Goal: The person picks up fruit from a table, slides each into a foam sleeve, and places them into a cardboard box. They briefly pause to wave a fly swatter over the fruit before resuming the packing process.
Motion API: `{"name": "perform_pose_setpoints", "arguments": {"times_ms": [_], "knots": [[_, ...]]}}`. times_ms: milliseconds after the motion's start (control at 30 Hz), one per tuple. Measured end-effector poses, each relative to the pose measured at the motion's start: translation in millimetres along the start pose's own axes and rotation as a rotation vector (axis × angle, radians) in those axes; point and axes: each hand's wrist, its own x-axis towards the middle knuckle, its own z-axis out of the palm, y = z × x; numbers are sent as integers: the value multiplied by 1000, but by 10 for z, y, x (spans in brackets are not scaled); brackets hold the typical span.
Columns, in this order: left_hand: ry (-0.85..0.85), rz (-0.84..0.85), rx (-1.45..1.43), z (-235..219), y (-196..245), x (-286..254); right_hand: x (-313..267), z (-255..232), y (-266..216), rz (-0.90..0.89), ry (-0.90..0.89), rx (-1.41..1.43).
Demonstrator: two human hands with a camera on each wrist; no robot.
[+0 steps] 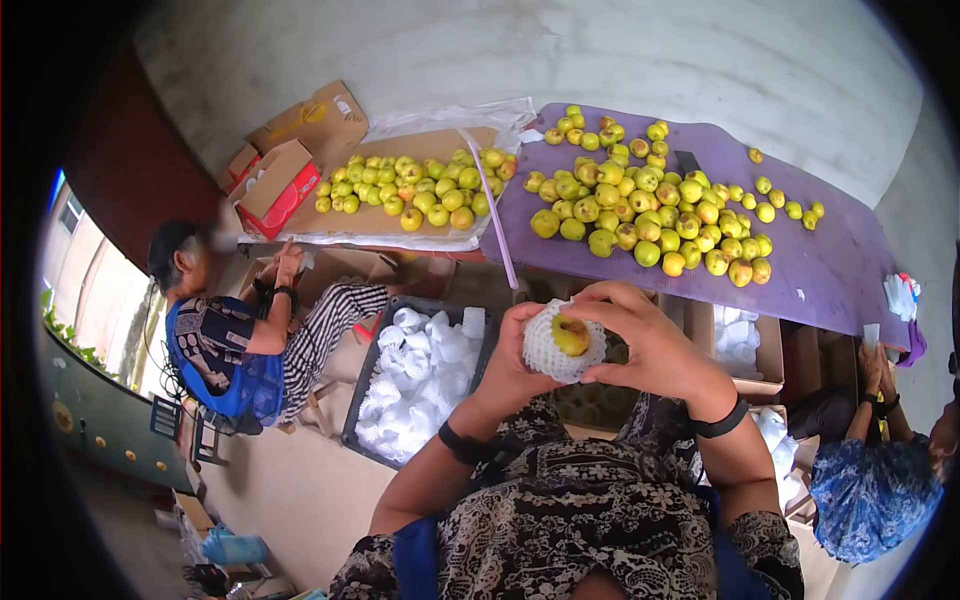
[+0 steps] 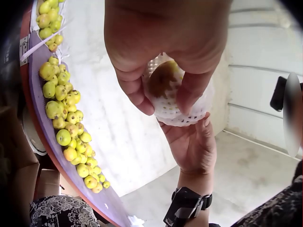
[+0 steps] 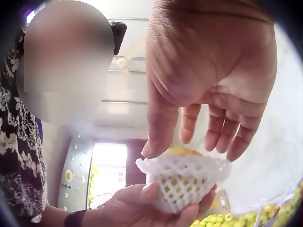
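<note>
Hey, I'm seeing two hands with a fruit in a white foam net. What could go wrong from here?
The fruit is exposed at the net's open end, so it might slip out if the left hand loosens.
The net is an open mesh, so hard pulling could tear it.
Some fruit in the pile lies near the table's front edge; a bump might roll it off.

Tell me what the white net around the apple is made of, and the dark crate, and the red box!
The white net looks like soft, matte plastic foam: its lattice has puffy strands. The dark crate is probably hard, dull plastic, from its stiff, straight rim. The red box seems to be cardboard with a printed outside: its flap is plain brown.
</note>
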Motion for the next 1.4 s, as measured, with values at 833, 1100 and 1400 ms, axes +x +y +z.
{"name": "perform_pose_setpoints", "arguments": {"times_ms": [833, 1100, 1400], "knots": [[-63, -73, 169, 1, 60, 23, -48, 217, 227, 88, -15, 204], [-72, -171, 123, 32, 121, 47, -82, 217, 350, 173, -20, 273], [-156, -132, 256, 3, 134, 59, -153, 325, 638, 299, 79, 683]]}}
